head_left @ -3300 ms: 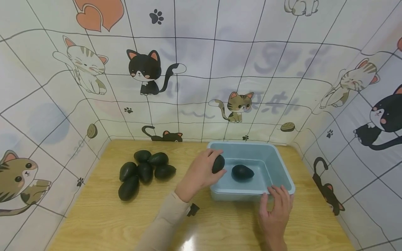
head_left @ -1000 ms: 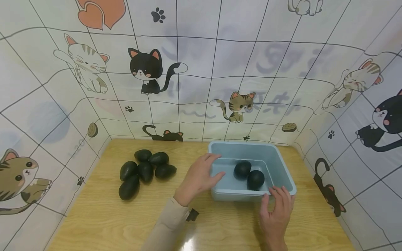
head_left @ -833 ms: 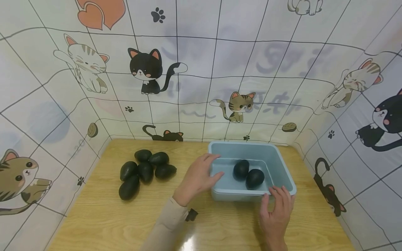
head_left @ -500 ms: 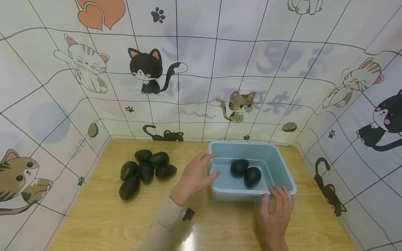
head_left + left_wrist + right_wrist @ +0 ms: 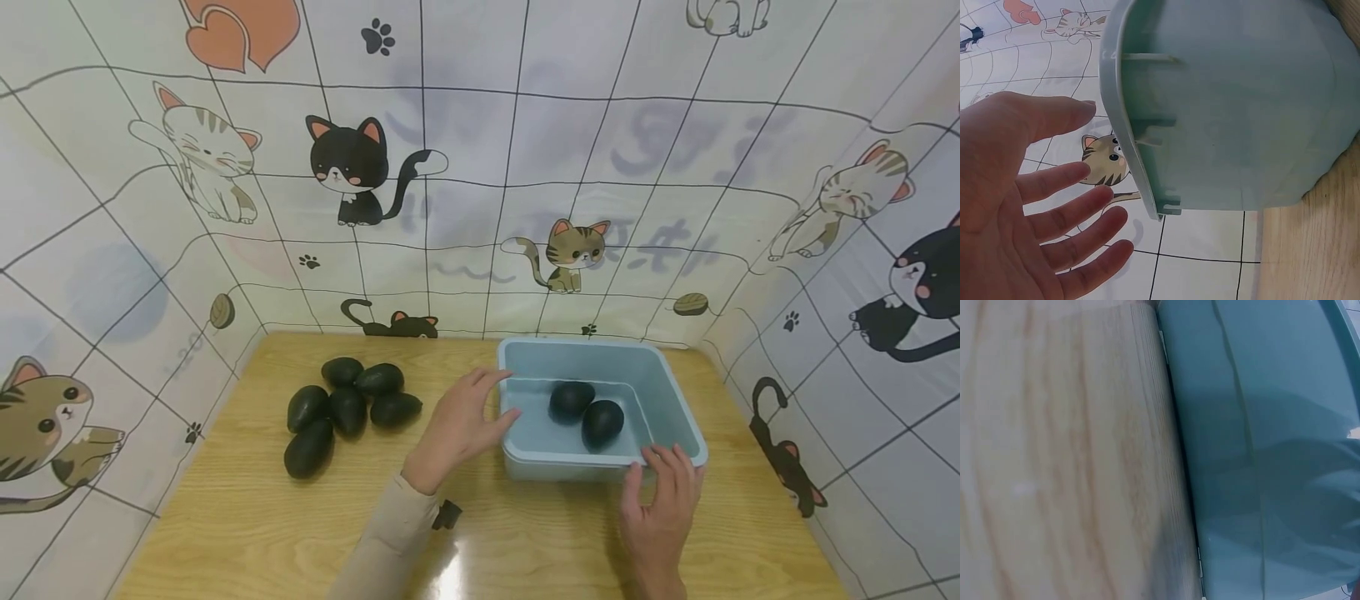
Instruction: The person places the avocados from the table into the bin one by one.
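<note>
Two dark avocados lie touching in the light-blue plastic bin (image 5: 600, 458): one avocado (image 5: 572, 402) further back on the left, the other avocado (image 5: 603, 424) nearer the front. My left hand (image 5: 459, 427) holds nothing; its fingers and thumb are spread at the bin's left rim. In the left wrist view, that hand (image 5: 1041, 206) is apart from the bin wall (image 5: 1241, 112). My right hand (image 5: 660, 500) rests its fingertips on the front rim near the right corner, thumb against the outer side. The right wrist view shows the bin's side (image 5: 1222, 425) on the wood.
Several more avocados (image 5: 348, 412) lie clustered at the left back of the wooden table (image 5: 247, 533). A small black piece (image 5: 447, 514) is by the left sleeve (image 5: 390, 533). A cat-print sheet (image 5: 480, 167) stands behind and at both sides.
My left hand held an avocado over the bin's left side; it let go, and the avocado now lies beside the other one. The hand has drawn back left. The right hand stayed put.
</note>
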Tool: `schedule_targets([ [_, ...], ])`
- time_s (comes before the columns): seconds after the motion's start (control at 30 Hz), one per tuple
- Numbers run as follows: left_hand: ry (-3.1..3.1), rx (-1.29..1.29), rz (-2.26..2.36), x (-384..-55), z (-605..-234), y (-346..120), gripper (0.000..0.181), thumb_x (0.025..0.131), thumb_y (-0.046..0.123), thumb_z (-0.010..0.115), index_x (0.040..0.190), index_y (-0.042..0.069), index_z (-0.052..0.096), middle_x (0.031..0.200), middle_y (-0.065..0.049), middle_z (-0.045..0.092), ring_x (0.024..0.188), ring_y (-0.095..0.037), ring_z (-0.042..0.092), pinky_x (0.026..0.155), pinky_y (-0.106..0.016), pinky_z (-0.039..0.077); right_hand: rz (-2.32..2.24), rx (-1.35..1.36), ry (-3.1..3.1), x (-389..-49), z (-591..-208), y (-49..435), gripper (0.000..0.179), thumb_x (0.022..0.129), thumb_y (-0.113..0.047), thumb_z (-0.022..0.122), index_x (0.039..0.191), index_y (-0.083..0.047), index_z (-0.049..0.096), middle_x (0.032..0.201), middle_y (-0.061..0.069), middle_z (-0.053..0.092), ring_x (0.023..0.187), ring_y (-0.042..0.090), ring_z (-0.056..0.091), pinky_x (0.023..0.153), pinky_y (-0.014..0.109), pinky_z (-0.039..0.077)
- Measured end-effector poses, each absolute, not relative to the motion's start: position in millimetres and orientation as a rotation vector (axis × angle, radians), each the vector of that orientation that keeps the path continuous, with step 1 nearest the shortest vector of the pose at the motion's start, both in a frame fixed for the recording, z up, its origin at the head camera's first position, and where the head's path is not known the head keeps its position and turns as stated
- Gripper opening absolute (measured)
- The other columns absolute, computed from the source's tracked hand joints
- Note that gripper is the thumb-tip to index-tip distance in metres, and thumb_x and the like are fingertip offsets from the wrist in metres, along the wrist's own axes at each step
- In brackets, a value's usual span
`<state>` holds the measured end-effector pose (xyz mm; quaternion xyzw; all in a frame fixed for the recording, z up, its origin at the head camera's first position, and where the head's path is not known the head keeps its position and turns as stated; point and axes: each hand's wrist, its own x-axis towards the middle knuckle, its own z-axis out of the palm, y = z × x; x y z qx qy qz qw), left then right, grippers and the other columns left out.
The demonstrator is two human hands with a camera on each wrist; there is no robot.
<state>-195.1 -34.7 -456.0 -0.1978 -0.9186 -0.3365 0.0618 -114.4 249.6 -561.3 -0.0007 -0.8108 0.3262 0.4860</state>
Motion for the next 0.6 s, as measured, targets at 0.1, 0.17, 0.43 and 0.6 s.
schedule_targets([
  [0.1,-2.772,-0.591,-1.016,-195.0,-456.9,-37.0,0.059,0.099,0.041,0.075,0.151,0.016,0.06,0.145,-0.009,0.064,0.133,-0.031,0.064,0.11,-0.05,0.054,0.796,0.003,-1.96,-114.7,-561.3,249.4,0.025,0.094,-0.008,0.065,0.111,0.008,0.072,0.122,0.026,0.069,0.132,0.052,0.054,0.127,0.076,0.015],
  [0.17,-2.778,-0.579,-1.02,-195.0,-458.1,-38.3,0.059,0.099,0.041,0.075,0.151,0.016,0.06,0.146,-0.008,0.064,0.133,-0.03,0.063,0.111,-0.05,0.054,0.797,0.005,-1.954,-114.6,-561.2,249.3,0.025,0.094,-0.008,0.065,0.111,0.008,0.072,0.122,0.026,0.069,0.132,0.051,0.054,0.127,0.076,0.015],
  [0.43,-2.797,-0.554,-1.03,-195.0,-461.5,-41.9,0.06,0.099,0.041,0.074,0.151,0.015,0.06,0.148,-0.008,0.063,0.135,-0.032,0.063,0.111,-0.051,0.054,0.803,0.007,-1.952,-114.5,-561.8,249.8,0.025,0.094,-0.009,0.065,0.112,0.008,0.072,0.122,0.026,0.069,0.133,0.051,0.053,0.129,0.073,0.014],
  [0.6,-2.799,-0.543,-1.038,-193.8,-462.2,-43.9,0.061,0.099,0.041,0.074,0.152,0.015,0.059,0.146,-0.009,0.064,0.134,-0.032,0.063,0.111,-0.051,0.054,0.799,0.021,-1.942,-115.9,-562.7,250.3,0.026,0.094,-0.01,0.065,0.111,0.009,0.072,0.121,0.027,0.069,0.131,0.052,0.054,0.128,0.075,0.015],
])
